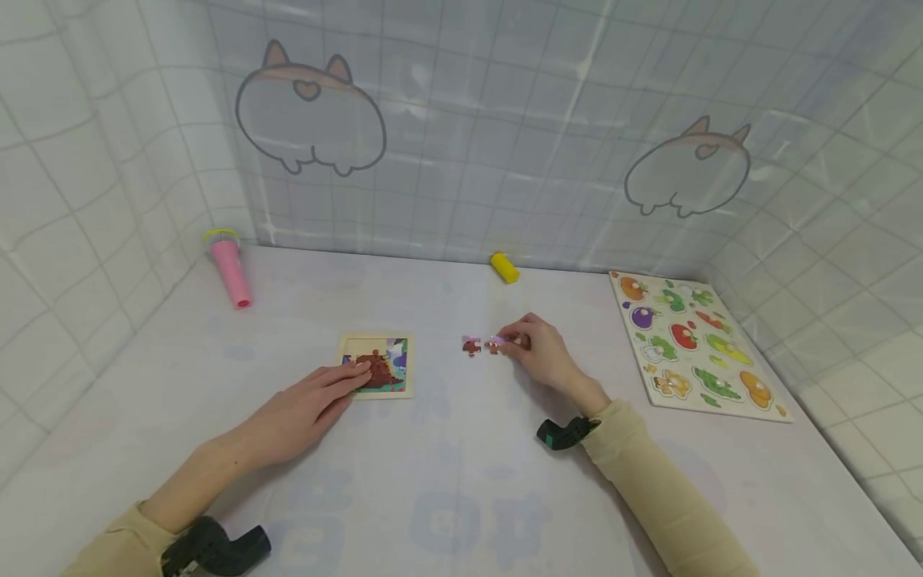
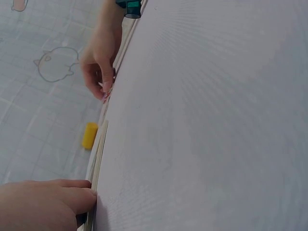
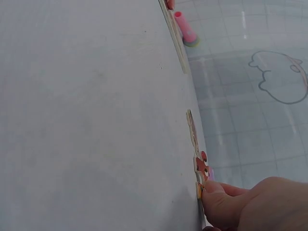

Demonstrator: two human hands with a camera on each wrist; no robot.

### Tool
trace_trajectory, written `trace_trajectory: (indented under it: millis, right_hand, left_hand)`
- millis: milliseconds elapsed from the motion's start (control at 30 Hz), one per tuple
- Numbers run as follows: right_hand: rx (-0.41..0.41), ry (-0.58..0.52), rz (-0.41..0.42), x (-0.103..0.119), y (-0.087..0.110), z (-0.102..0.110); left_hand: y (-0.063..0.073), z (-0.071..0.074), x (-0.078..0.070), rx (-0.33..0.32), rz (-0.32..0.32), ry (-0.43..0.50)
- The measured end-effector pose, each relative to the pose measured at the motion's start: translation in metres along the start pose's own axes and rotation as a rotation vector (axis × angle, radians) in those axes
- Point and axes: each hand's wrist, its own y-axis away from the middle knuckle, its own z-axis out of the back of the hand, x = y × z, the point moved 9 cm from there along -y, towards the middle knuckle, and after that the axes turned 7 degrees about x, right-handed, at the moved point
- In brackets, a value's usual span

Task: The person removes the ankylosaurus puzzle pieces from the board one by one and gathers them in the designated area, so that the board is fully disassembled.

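My left hand rests its extended fingers on the left part of a small square jigsaw puzzle. The puzzle has a pale wooden frame and a brown animal picture, partly covered by the fingertips. To the right, my right hand pinches a small red-brown and pink puzzle piece between thumb and fingers, low over the table. Eyes are printed on this piece, as the right wrist view shows. Just left of it lies a second puzzle piece, with a narrow gap between the two in the head view.
A board of fruit and vegetable shapes lies at the right. Near the back wall is a yellow cylinder. At the back left lies a pink toy microphone. Tile-patterned walls enclose the table's back and sides.
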Motion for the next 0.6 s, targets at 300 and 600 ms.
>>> trace_trajectory:
  millis: [300, 600]
  right_hand:
    - [-0.001, 0.011, -0.032, -0.003, -0.0002, -0.002]
    - [0.004, 0.017, -0.04, -0.0026, 0.0003, -0.0023]
  left_hand:
    - [-0.0002, 0.0004, -0.0016, -0.007, -0.017, -0.014]
    - [0.0, 0.0006, -0.0011, -0.008, -0.008, -0.007]
